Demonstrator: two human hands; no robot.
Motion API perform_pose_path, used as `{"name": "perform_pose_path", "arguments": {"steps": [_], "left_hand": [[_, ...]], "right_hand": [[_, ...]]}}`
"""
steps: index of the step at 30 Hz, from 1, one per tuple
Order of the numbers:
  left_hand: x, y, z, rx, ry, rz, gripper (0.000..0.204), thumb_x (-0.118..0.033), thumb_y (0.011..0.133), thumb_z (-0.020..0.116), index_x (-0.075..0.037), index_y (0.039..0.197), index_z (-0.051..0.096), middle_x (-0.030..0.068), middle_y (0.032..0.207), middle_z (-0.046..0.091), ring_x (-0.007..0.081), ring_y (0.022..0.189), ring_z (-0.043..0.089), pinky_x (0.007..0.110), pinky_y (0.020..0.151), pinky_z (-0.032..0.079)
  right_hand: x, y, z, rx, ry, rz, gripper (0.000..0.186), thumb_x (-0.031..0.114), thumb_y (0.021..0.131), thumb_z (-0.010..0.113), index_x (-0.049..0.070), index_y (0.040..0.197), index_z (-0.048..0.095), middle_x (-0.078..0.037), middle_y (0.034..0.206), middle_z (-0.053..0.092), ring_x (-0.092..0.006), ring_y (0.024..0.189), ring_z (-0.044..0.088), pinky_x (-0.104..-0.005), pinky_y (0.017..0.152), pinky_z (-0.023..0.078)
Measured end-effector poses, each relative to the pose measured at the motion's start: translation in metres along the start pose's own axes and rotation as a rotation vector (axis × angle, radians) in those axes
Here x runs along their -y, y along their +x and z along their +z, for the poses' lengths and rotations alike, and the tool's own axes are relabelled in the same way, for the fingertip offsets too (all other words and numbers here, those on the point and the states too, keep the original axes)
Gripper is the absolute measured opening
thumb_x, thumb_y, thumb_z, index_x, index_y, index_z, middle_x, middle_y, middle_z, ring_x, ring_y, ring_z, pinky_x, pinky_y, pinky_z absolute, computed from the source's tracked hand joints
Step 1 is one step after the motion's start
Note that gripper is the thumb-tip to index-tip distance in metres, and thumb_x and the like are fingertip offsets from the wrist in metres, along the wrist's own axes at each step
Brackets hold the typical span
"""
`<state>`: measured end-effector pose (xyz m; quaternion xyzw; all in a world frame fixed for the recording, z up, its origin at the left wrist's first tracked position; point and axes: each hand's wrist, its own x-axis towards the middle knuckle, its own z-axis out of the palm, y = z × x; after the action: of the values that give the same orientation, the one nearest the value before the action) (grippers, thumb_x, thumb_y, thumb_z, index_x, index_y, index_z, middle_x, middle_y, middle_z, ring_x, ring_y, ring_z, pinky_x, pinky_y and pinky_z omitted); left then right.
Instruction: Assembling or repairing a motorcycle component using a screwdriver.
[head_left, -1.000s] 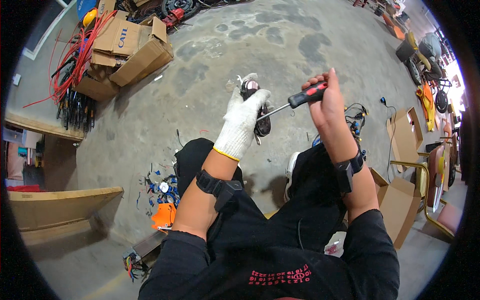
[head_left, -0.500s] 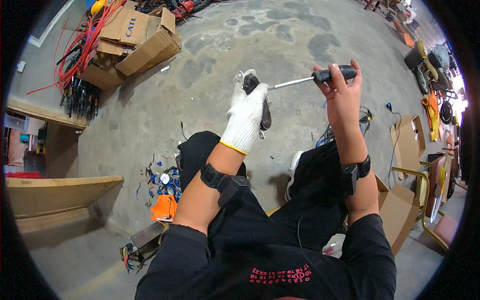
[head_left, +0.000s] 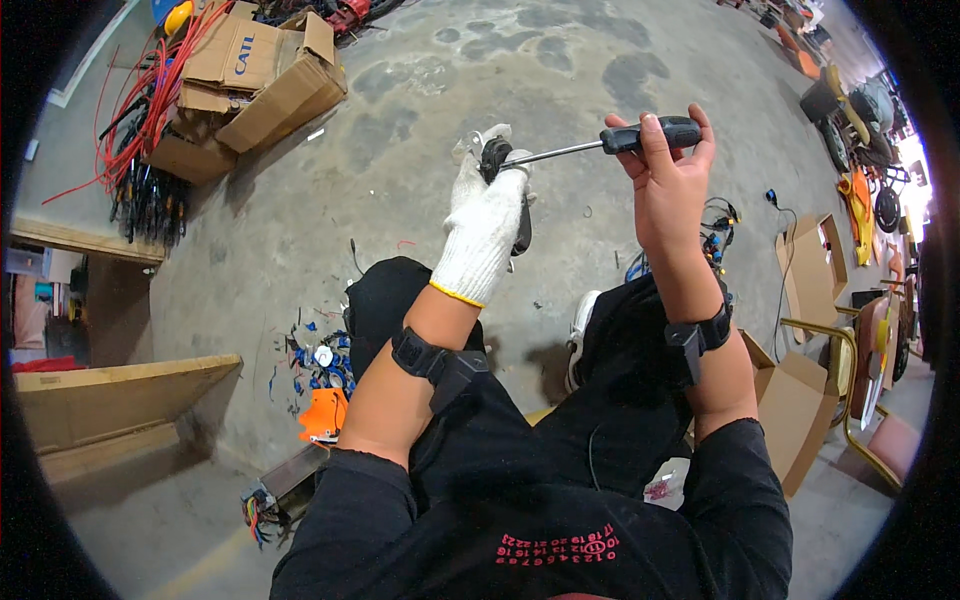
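My left hand (head_left: 478,222), in a white knit glove with a yellow cuff edge, is closed around a black part (head_left: 495,157) with metal and clear bits at its far end. What kind of part it is I cannot make out. Bare, my right hand (head_left: 667,190) grips a screwdriver (head_left: 655,134) by its black handle, fingers wrapped about it. The steel shank points left, and its tip meets the black part beside my gloved fingers. The exact contact point is hidden there.
Cardboard boxes (head_left: 290,95) and red cable (head_left: 135,90) lie far left. Near my left knee are blue and white scraps (head_left: 325,358) and an orange piece (head_left: 324,413). A wooden board edge (head_left: 130,365) juts in at left. Flattened cardboard (head_left: 812,260) and a chair (head_left: 850,400) stand right.
Both hands shift slightly left, still holding the screwdriver and the black part. The shank sits closer to level, and the view has turned a little.
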<state>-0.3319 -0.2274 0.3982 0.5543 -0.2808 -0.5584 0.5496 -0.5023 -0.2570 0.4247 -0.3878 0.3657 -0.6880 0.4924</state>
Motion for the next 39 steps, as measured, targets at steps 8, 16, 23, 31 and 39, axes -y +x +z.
{"name": "perform_pose_path", "arguments": {"steps": [8, 16, 23, 31, 39], "left_hand": [[-0.001, 0.0, 0.0, 0.0, -0.003, 0.068, 0.041, -0.002, 0.091, 0.049, -0.008, 0.131, 0.051, 0.0057, 0.092, 0.061, 0.0135, 0.074, 0.06, 0.029, 0.065, 0.054], [0.0, 0.002, 0.001, 0.008, 0.008, 0.059, 0.038, -0.003, 0.093, 0.049, -0.008, 0.13, 0.052, 0.005, 0.091, 0.06, 0.0124, 0.073, 0.058, 0.027, 0.067, 0.053], [0.006, 0.006, -0.002, -0.025, 0.127, 0.118, 0.036, -0.005, 0.093, 0.053, -0.008, 0.129, 0.053, 0.0039, 0.087, 0.06, 0.011, 0.07, 0.057, 0.025, 0.062, 0.049], [0.013, 0.014, -0.004, -0.052, 0.212, 0.218, 0.034, -0.017, 0.095, 0.061, -0.005, 0.126, 0.053, 0.0035, 0.104, 0.056, 0.0104, 0.092, 0.052, 0.023, 0.083, 0.045], [0.005, 0.014, -0.008, -0.136, 0.086, 0.218, 0.034, -0.009, 0.095, 0.058, -0.004, 0.128, 0.049, 0.0042, 0.121, 0.051, 0.0108, 0.104, 0.049, 0.023, 0.09, 0.044]], "right_hand": [[-0.002, -0.002, 0.003, 0.006, -0.006, -0.025, 0.067, 0.012, 0.095, 0.062, 0.007, 0.141, 0.015, -0.015, 0.113, 0.05, -0.0356, 0.102, 0.066, -0.0425, 0.088, 0.058], [-0.002, -0.005, 0.004, 0.018, -0.026, -0.049, 0.065, 0.011, 0.095, 0.062, 0.007, 0.14, 0.015, -0.016, 0.114, 0.05, -0.0351, 0.102, 0.066, -0.0426, 0.09, 0.057], [0.001, -0.01, 0.008, 0.056, -0.062, -0.107, 0.065, 0.011, 0.096, 0.061, 0.008, 0.141, 0.015, -0.016, 0.117, 0.051, -0.0342, 0.103, 0.066, -0.0432, 0.091, 0.057], [-0.001, -0.012, 0.009, 0.071, -0.131, -0.152, 0.066, 0.015, 0.097, 0.06, 0.006, 0.142, 0.014, -0.019, 0.121, 0.05, -0.0358, 0.108, 0.064, -0.0407, 0.093, 0.055], [-0.002, -0.011, -0.001, 0.146, -0.156, -0.236, 0.052, 0.012, 0.099, 0.056, 0.001, 0.141, 0.028, -0.017, 0.137, 0.042, -0.0299, 0.12, 0.057, -0.037, 0.096, 0.053]]}}
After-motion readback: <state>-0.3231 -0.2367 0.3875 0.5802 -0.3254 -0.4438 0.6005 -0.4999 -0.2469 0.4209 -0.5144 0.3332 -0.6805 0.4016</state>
